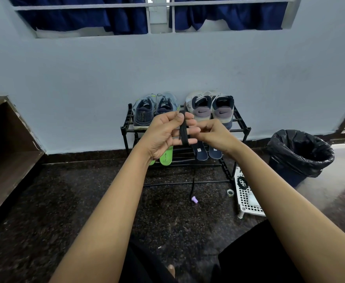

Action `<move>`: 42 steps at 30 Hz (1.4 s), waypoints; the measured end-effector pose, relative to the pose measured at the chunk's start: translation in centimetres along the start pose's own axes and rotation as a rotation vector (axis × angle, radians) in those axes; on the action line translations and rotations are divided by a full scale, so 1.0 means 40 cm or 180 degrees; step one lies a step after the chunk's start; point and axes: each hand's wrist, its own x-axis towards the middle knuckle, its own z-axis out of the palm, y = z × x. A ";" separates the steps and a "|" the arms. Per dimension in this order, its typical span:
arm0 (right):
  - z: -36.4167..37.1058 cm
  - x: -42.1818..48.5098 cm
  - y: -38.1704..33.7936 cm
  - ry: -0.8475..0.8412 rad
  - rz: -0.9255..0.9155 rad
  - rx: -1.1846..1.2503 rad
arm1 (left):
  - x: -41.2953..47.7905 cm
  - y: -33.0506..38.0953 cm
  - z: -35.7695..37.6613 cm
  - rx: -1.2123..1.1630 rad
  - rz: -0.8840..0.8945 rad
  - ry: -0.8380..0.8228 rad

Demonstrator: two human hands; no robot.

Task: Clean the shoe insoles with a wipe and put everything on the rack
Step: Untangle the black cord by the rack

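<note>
Black lace point(183, 130) wound round left grip point(162, 136) fingers, thumb pressing it. Right grip point(215, 133) curled just beside, hold unclear. Behind: rack point(241, 128), blue shoes point(145, 116) and white shoes point(222, 109) on top shelf, green insoles point(166, 158) and navy insoles point(200, 154) below.

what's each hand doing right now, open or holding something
left hand: holds the lace, which is wound round its fingers, thumb pressed on it
right hand: fingers curled, seems to pinch the same lace
</note>
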 end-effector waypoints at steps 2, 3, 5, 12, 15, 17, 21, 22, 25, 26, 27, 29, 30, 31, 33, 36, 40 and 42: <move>-0.004 -0.001 -0.001 0.0000 0.0032 -0.0039 | 0.001 -0.002 0.002 -0.0012 0.0004 0.0017; -0.006 0.001 0.000 -0.0014 0.0047 -0.0066 | 0.002 -0.003 0.003 -0.0022 0.0006 0.0023; -0.006 0.005 0.012 -0.0017 0.0093 -0.0157 | 0.004 -0.004 0.006 -0.0052 0.0015 0.0032; -0.017 -0.003 0.019 -0.0487 0.0442 -0.0280 | 0.015 -0.012 0.005 -0.0149 0.0185 0.0238; -0.019 -0.014 0.019 -0.0864 0.0631 -0.0434 | 0.017 -0.010 0.002 -0.0124 0.0286 0.0334; -0.019 -0.026 0.006 -0.1041 0.0691 -0.0365 | 0.019 -0.011 0.001 -0.0110 0.0318 0.0410; -0.029 -0.037 -0.023 -0.1098 0.0677 -0.0152 | 0.024 -0.016 -0.004 0.0021 0.0349 0.0461; -0.031 -0.037 -0.026 -0.1039 0.0641 -0.0089 | 0.025 -0.017 -0.004 0.0065 0.0348 0.0465; -0.037 -0.037 -0.029 -0.0821 0.0526 0.0098 | 0.025 -0.019 0.000 0.0277 0.0333 0.0466; -0.039 -0.039 -0.034 -0.0760 0.0506 0.0152 | 0.025 -0.022 0.001 0.0355 0.0321 0.0449; -0.041 -0.040 -0.038 -0.0691 0.0450 0.0191 | 0.025 -0.023 0.002 0.0421 0.0311 0.0418; -0.043 -0.042 -0.049 -0.0562 0.0308 0.0249 | 0.025 -0.026 0.003 0.0535 0.0294 0.0359; -0.043 -0.043 -0.056 -0.0488 0.0242 0.0266 | 0.025 -0.026 0.005 0.0589 0.0284 0.0335; -0.044 -0.043 -0.062 -0.0403 0.0167 0.0277 | 0.025 -0.026 0.006 0.0635 0.0269 0.0305; -0.042 -0.041 -0.077 -0.0218 0.0032 0.0355 | 0.024 -0.027 0.007 0.0691 0.0231 0.0213; -0.039 -0.034 -0.101 0.0108 -0.0212 0.0325 | 0.025 -0.030 0.006 0.0705 0.0152 0.0104; -0.034 -0.023 -0.121 0.0421 -0.0385 0.0130 | 0.023 -0.030 0.007 0.0790 0.0031 0.0067; -0.030 -0.021 -0.129 0.0616 -0.0462 0.0015 | 0.020 -0.030 0.009 0.0843 -0.0022 0.0067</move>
